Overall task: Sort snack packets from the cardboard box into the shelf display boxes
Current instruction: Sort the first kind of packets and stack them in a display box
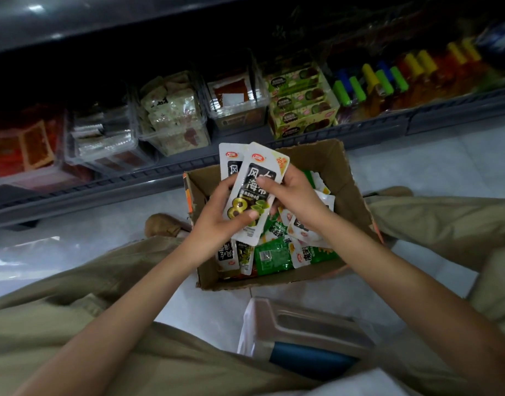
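Pale tiled floor (445, 167) stretching beneath everything. Grey-white plastic stool (302, 324) sitting at bottom, between khaki trouser legs (74, 310). Brown shoe (163, 224) poking out left. Green, yellow, blue tubes (371, 78) standing in row upper right. Clear plastic sheet (25, 252) lying far left.

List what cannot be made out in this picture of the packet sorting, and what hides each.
Head view:
- Back packet: mostly covered by the front packet; its print is hidden.
- Cardboard box floor: buried under loose packets.
- Clear tubs at far left: blurred, labels unreadable.
- Left hand fingers: behind the packets.
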The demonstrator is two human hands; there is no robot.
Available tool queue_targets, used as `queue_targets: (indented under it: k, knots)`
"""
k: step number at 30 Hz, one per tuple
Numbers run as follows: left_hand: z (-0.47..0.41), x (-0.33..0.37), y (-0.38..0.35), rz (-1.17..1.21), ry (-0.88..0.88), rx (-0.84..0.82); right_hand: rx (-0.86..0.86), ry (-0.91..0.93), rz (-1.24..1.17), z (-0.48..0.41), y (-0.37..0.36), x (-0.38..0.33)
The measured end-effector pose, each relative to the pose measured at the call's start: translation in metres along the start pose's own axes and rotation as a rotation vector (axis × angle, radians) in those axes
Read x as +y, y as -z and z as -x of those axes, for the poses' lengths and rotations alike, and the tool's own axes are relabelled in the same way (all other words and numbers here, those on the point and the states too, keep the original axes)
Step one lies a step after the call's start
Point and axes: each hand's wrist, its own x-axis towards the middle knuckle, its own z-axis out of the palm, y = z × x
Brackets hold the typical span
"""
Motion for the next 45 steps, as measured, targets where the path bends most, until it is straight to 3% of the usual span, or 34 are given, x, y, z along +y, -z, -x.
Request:
queue_targets:
  k: [7, 13, 19, 23, 27, 31, 35, 38, 41, 45]
  knots:
    - [-0.001, 0.015, -0.002, -0.027, -0.094, -0.079, 0.151, 0.059, 0.057, -0.002, 0.004, -0.015]
    - [-0.002, 0.029, -0.006, -0.007, -0.132, -0.183, 0.083, 0.172, 0.249, 0.007, 0.023, -0.047]
    - [-0.006, 0.050, -0.002, 0.003, -0.194, -0.161, 0.114, 0.283, 0.269, 0.010, 0.024, -0.072]
    - [-0.017, 0.079, 0.006, 0.026, -0.220, -0.019, 0.216, 0.371, 0.216, 0.005, 0.029, -0.107]
    - [-0.029, 0.102, 0.015, 0.002, -0.267, 0.008, 0.235, 0.480, 0.207, -0.002, 0.028, -0.144]
    - [-0.046, 0.132, 0.034, -0.061, -0.396, 0.126, 0.210, 0.438, 0.080, -0.013, 0.021, -0.181]
    - [-0.057, 0.155, 0.055, -0.208, -0.492, 0.305, 0.130, 0.486, 0.238, -0.029, 0.002, -0.218]
    - [-0.058, 0.171, 0.072, -0.145, -0.573, 0.412, 0.073, 0.565, 0.376, -0.044, -0.020, -0.246]
    - [-0.061, 0.186, 0.092, -0.175, -0.606, 0.472, 0.023, 0.652, 0.388, -0.062, -0.036, -0.272]
    - [-0.072, 0.202, 0.130, -0.327, -0.603, 0.685, 0.003, 0.801, 0.445, -0.086, -0.061, -0.305]
